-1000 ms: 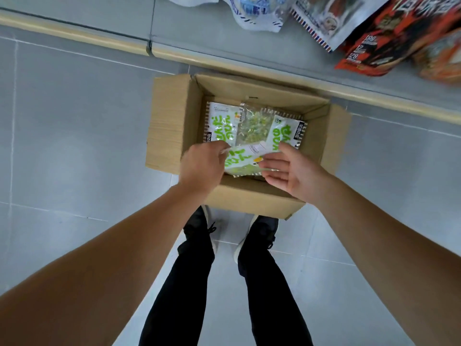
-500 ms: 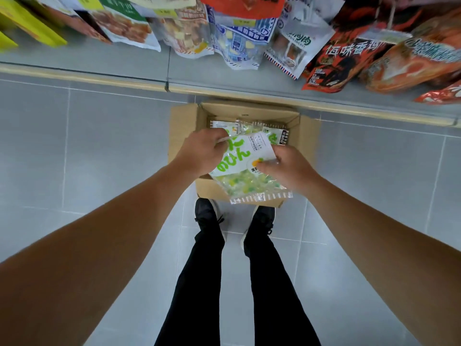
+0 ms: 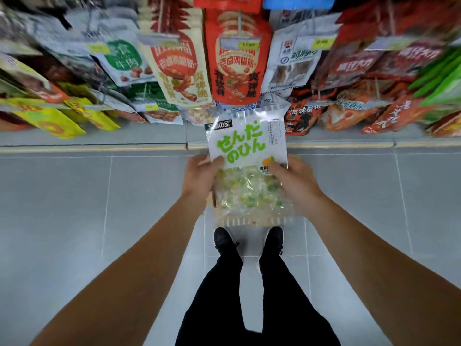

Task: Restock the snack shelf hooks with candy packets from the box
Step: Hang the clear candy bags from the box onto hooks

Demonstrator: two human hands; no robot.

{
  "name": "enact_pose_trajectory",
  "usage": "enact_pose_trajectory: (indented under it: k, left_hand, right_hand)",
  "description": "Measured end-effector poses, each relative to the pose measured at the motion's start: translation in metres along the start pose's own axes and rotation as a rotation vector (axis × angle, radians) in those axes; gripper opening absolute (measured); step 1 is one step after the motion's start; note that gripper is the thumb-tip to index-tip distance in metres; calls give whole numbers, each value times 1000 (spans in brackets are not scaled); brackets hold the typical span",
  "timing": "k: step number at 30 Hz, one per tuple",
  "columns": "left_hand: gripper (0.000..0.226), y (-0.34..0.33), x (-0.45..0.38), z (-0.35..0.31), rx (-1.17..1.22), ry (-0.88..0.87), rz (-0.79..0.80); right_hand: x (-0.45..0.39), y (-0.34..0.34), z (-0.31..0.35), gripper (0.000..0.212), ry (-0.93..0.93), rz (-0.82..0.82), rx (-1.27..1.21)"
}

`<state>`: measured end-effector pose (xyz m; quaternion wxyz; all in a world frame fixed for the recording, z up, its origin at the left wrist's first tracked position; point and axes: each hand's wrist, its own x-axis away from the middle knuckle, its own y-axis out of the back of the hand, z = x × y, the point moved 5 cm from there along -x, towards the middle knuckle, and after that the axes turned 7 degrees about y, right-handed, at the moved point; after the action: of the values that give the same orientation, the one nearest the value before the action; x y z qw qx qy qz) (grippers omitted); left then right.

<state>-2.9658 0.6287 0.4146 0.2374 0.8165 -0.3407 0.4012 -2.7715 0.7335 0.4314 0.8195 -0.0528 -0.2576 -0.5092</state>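
A white candy packet [image 3: 245, 156] with green lettering and a clear lower half full of green and yellow sweets is held upright in front of me. My left hand [image 3: 202, 176] grips its left edge, thumb on the front. On the other side my right hand [image 3: 293, 182] grips the right edge the same way. The cardboard box [image 3: 210, 198] on the floor is almost wholly hidden behind the packet; only a sliver shows at the lower left of the packet. The packet's top reaches the lowest row of hanging snack bags [image 3: 237, 58].
Rows of snack bags hang on shelf hooks across the whole top of the view, with price tags [image 3: 240, 43] on the hook ends. A yellow-edged shelf base [image 3: 99, 147] runs along the grey tiled floor. My feet [image 3: 249, 242] stand just behind the box.
Both hands have lifted the packet out of the box and raised it upright toward the shelf. My view has tilted up, bringing the hanging bags into sight.
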Motion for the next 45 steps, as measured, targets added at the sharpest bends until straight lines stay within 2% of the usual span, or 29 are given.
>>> enact_pose_trajectory:
  k: [2, 3, 6, 7, 9, 12, 19, 20, 23, 25, 28, 30, 32, 35, 38, 40, 41, 43, 45]
  left_hand:
    - [35, -6, 33, -4, 6, 42, 180]
    - [35, -10, 47, -7, 4, 54, 241]
    - [72, -19, 83, -17, 1, 17, 291]
    - [74, -23, 95, -22, -20, -3, 280]
    - [56, -33, 119, -30, -31, -53, 273]
    - [18, -51, 164, -36, -52, -153, 280]
    - [17, -110, 261, -28, -56, -313, 331]
    - [20, -125, 284, -22, -77, -353, 340]
    - [49, -163, 337, -18, -67, -433, 354]
    - [53, -187, 368, -23, -26, -477, 390]
    - [18, -217, 405, -44, 8, -552, 442]
    - [20, -236, 431, -62, 22, -603, 483]
    - [27, -254, 449, -82, 20, -654, 477]
    - [54, -279, 465, -115, 12, -721, 460]
    - [52, -305, 476, -158, 36, -792, 466]
    - [32, -323, 481, -188, 32, -831, 503]
    - [24, -331, 485, -201, 41, -858, 514]
    - [27, -350, 492, -233, 57, -926, 513]
    - [27, -362, 498, -257, 70, -948, 518]
  right_hand:
    - [20, 7, 20, 12, -13, -58, -78]
    - [29, 12, 28, 17, -29, -78, -112]
    - [50, 31, 50, 17, 2, -97, -157]
    - [60, 37, 60, 12, 20, -104, -170]
    - [75, 51, 74, 13, 61, -124, -204]
    - [108, 81, 86, 17, 91, -156, -188]
    - [179, 166, 96, 3, 201, -175, -210]
    - [199, 188, 101, 2, 227, -171, -219]
    - [231, 241, 114, 11, 280, -204, -226]
    - [253, 274, 133, 3, 335, -214, -248]
    - [272, 314, 163, 15, 442, -214, -306]
    - [280, 339, 183, 11, 497, -212, -319]
    - [280, 363, 202, 16, 533, -225, -344]
    - [274, 391, 233, 22, 576, -250, -361]
    - [257, 420, 269, 20, 605, -287, -310]
    - [243, 438, 293, 36, 617, -304, -310]
    - [235, 445, 305, 50, 629, -318, -307]
    - [218, 466, 330, 76, 664, -348, -323]
    - [208, 480, 352, 87, 692, -367, -309]
